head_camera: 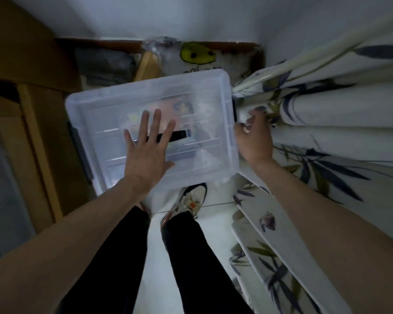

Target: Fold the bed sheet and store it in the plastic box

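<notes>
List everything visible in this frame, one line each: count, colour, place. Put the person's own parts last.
plastic box: one, clear, lid on, centre, on the floor
box handle: one, black, on the lid
side latches: two, dark, left and right box ends
patterned fabric: one mass, white with dark blue leaves, right
wooden furniture: one, tan, left
yellow-green face item: one, behind box
shoe: one, white, below box
trouser legs: two, black, bottom centre
left hand: flat on lid
right hand: at the box's right end, grip unclear

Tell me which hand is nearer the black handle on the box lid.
Left. The left hand lies flat across the black handle; the right hand is off at the plastic box's right edge.
</notes>
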`<state>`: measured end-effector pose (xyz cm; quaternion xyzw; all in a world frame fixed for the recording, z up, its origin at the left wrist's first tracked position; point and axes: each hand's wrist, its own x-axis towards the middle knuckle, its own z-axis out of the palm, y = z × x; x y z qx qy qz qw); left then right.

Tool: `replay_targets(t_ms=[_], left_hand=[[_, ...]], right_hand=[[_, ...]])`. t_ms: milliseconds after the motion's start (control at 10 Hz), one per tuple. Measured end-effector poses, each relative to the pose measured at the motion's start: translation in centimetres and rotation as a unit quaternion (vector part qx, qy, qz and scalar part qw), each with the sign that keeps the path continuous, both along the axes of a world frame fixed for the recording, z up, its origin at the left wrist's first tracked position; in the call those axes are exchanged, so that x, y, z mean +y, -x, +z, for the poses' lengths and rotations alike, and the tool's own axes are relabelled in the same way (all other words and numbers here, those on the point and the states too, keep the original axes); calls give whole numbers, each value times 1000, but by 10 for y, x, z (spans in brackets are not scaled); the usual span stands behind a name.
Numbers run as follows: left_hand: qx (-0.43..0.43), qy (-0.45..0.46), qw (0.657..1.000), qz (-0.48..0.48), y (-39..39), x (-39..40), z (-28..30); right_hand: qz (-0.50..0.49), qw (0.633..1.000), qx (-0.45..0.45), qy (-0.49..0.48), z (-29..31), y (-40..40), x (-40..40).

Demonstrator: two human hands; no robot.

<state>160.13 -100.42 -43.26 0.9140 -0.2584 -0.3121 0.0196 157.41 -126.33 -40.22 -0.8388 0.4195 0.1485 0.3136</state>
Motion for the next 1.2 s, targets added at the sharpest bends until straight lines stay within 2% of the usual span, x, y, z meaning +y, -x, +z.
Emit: replay_targets(t_ms=[100,200,300,500,600,700,800,900,1000,1100,1200], left_hand=[[42,-38,998,-25,-5,-33,-7],[44,-58,997,-31,-5,-35,-11],[31,-66,997,-38,-19,-28,-12],[53,-54,996,-51,-32,-29,-9],[54,-57,996,-51,-36,-26,-10],[56,-58,996,-49,-37,-29,-7],[68,-55,995,-49,-36,-30,-9],[89,-60,993,-54,-42,-32,-3],[81,-81,990,-83,-39,-29,5],[102,-77,990,-63,-39,-27,37],[163,-52,982,-78,-12,-14,102]], right_hand=[[-70,975,92,-192,-20,-4,-25],[-102,947,121,-280,-34,-10,-36],[-107,937,94,-318,-44,-6,-40],[-113,947,58,-294,-44,2,-29],[-59,980,75,-176,-40,-2,-4],[-47,992,82,-79,-38,-8,21],[-36,995,96,15,-42,-13,39],[-29,992,117,49,-41,-18,43],[-71,985,148,-56,-29,-13,39],[-81,976,154,-129,11,-7,41],[29,971,165,-172,94,31,53]])
